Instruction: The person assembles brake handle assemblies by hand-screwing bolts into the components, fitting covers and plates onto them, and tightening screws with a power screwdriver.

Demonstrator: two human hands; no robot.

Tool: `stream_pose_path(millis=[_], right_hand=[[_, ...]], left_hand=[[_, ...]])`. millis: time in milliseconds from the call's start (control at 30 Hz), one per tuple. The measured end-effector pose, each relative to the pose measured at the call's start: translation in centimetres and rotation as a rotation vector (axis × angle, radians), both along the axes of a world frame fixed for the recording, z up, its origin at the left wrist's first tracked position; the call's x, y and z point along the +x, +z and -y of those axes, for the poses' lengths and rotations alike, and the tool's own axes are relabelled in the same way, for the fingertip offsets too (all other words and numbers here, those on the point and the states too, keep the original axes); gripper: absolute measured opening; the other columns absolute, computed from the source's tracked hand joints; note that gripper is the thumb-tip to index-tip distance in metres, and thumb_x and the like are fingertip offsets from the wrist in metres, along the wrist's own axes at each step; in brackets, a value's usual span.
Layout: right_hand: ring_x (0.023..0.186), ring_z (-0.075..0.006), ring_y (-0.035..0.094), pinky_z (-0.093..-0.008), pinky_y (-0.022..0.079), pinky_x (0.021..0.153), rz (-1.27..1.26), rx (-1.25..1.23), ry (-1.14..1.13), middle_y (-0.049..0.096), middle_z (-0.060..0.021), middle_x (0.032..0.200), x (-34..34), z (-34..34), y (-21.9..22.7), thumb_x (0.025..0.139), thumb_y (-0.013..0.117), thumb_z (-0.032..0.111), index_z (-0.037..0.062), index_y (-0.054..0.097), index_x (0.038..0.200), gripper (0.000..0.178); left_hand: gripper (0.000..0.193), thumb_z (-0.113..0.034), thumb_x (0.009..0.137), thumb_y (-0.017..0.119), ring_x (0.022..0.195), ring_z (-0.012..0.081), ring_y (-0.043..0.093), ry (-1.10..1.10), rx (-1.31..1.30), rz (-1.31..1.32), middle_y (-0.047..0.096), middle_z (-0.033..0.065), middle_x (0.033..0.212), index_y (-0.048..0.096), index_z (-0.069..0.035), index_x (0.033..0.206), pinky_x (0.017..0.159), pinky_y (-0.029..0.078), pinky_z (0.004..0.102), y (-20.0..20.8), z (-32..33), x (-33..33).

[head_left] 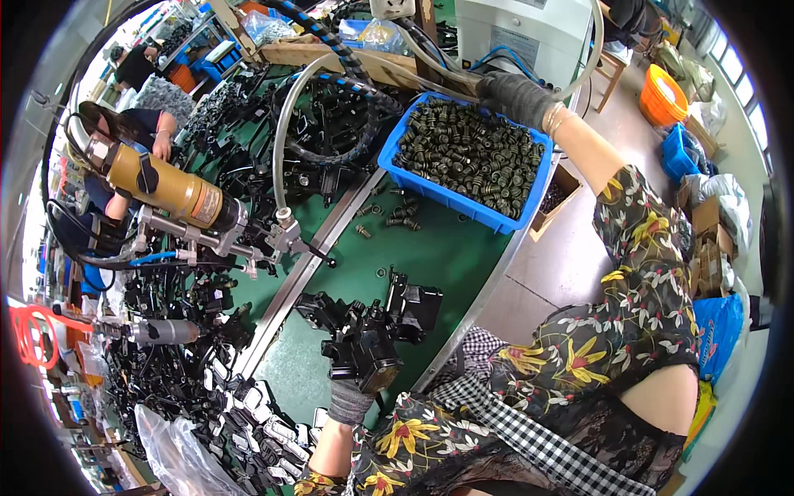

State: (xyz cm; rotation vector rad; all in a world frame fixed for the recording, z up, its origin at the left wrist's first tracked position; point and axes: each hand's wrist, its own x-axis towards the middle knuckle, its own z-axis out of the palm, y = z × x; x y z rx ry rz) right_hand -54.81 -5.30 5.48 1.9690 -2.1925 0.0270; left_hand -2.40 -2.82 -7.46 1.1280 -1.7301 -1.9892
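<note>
My left hand (pixel 351 402), in a dark grey glove, is closed on a black mechanical assembly (pixel 364 341) with blocky housings and side arms, low over the green tabletop. The assembly partly hides the fingers. At the far right corner of a blue plastic bin (pixel 447 198) is my right hand (pixel 517 97), also gloved. Its fingers are drawn together, and what they hold, if anything, cannot be made out. Heaped in the bin are small dark cylindrical metal fittings (pixel 471 153). Several loose fittings (pixel 404 217) lie on the table beside it.
A brass-coloured pneumatic tool (pixel 178 188) on an arm hangs at the left. A metal rail (pixel 285 302) crosses the green table. Black parts (pixel 178 380) are piled beyond it. A white machine (pixel 525 37) with hoses stands behind the bin. Another person (pixel 149 124) works at far left.
</note>
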Motion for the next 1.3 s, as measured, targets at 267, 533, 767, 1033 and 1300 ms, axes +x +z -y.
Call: stream_pose_path(millis=[267,533,767,1033,1300], right_hand=[[0.09,-0.0104,0.06,-0.025,0.051,0.08,1.453,-0.417,0.105,0.066,0.0015,0.099,7.0,-4.9,-0.7,0.09,0.067,0.013,0.0021,0.06,0.115,0.028],[0.089,-0.009,0.062,-0.0257,0.052,0.081,1.57,-0.273,0.283,0.068,-0.0025,0.098,17.2,-6.8,-0.1,0.088,0.069,0.009,0.0025,0.066,0.109,0.023],[0.089,-0.0112,0.064,-0.0267,0.053,0.081,1.417,-0.111,0.388,0.069,-0.004,0.095,23.3,-6.3,2.1,0.084,0.074,0.012,0.0031,0.067,0.104,0.023],[0.088,-0.0112,0.064,-0.027,0.052,0.081,1.586,-0.072,0.46,0.069,-0.0044,0.093,25.5,-3.8,1.5,0.086,0.072,0.015,0.0023,0.067,0.105,0.024],[0.081,-0.0209,0.066,-0.0315,0.052,0.075,1.215,-0.111,0.691,0.068,-0.0092,0.086,25.7,-3.6,2.9,0.084,0.072,0.017,0.0026,0.069,0.098,0.021]], left_hand=[[0.041,-0.038,0.099,0.048,0.112,0.0218,0.058,0.039,-0.226,0.169,0.062,0.0093,0.118,0.052,-0.012,0.13,0.101,0.046,0.0415,5.6,-1.0,-2.1],[0.045,-0.041,0.1,0.045,0.114,0.024,0.058,0.254,0.871,-1.007,0.059,0.0121,0.125,0.049,-0.011,0.133,0.099,0.048,0.0437,4.2,0.8,-3.5],[0.047,-0.025,0.096,0.054,0.112,0.0239,0.058,0.16,-0.246,-0.269,0.055,0.0124,0.128,0.042,-0.01,0.138,0.097,0.05,0.041,7.4,-0.1,-1.5],[0.06,-0.012,0.084,0.071,0.069,0.0122,0.059,0.066,-0.575,-0.16,0.065,0.0059,0.092,0.044,-0.008,0.137,0.059,0.048,0.0276,5.7,0.0,1.7],[0.072,-0.013,0.079,0.076,0.061,0.0086,0.054,0.153,-0.09,-0.252,0.063,0.0016,0.088,0.04,-0.01,0.141,0.053,0.043,0.0246,2.9,-0.8,4.5]])
